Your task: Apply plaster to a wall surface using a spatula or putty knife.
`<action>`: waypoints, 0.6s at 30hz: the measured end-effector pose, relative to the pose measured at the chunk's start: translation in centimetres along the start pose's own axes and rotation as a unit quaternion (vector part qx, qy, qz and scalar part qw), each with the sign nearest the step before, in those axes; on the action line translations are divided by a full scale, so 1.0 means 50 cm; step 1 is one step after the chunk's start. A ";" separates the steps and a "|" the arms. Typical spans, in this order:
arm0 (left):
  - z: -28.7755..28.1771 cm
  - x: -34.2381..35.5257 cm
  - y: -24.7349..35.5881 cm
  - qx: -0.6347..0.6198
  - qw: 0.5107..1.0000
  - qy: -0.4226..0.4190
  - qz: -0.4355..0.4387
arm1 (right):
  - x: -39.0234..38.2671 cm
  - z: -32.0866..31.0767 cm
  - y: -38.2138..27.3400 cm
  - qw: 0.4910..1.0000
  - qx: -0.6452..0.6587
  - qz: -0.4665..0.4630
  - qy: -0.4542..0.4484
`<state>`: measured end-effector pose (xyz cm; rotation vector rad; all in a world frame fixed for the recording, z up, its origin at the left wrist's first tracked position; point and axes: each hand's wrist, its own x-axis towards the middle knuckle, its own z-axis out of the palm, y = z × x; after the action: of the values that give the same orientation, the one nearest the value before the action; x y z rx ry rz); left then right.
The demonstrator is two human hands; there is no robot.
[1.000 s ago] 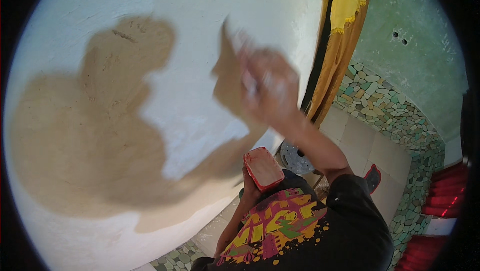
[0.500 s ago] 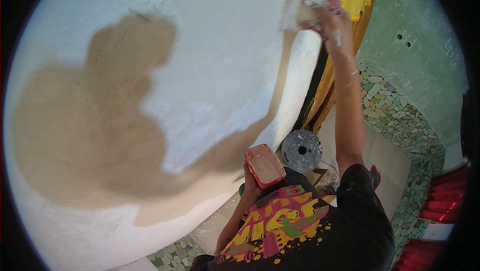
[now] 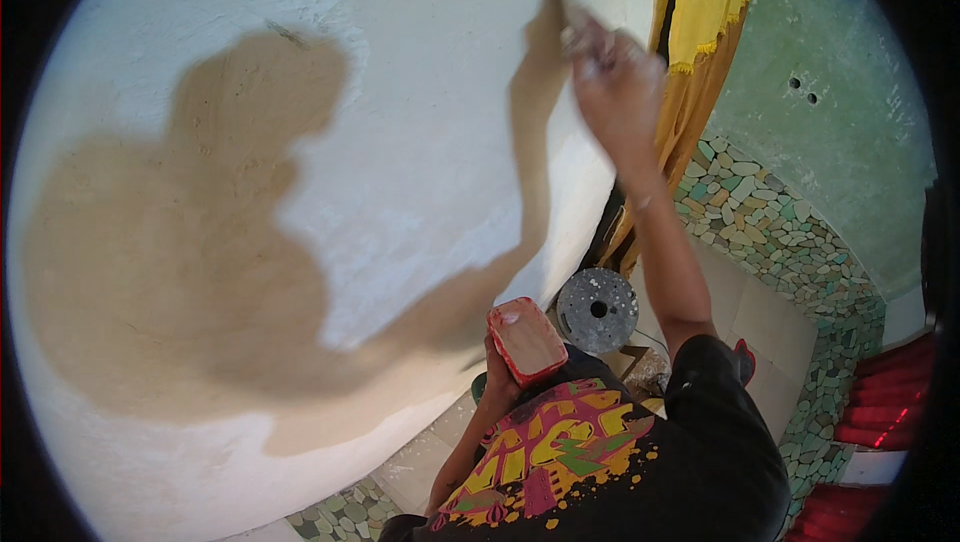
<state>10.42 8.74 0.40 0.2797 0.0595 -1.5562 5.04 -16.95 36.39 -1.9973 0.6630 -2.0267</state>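
Note:
My right hand, streaked with white and smeared by motion, is raised against the pale plastered wall. Its fingers are closed on a wide putty knife, seen almost edge-on, so the blade barely shows. Lower down, my left hand grips a red rectangular tub by its left side. Whitish-beige putty fills the tub, with a paler lump near its far left corner. The tub is close to my chest, next to the wall.
A speckled grey spool-like disc stands on the tiled floor. A yellow curtain hangs beside the wall's right edge. Beyond are a green wall, a pebble-stone border and red cloth. My shadow covers much of the wall.
My right hand has moved left and slightly down, and the putty knife has turned from its broad face to nearly edge-on. The left hand and tub have barely shifted.

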 end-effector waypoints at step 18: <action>0.031 -0.013 -0.016 -0.018 1.000 0.000 0.009 | 0.125 -0.067 -0.003 0.965 -0.042 -0.258 -0.030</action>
<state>9.38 9.04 1.93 0.2505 0.0847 -1.5347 1.45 -19.14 42.08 -2.4695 0.2271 -2.2201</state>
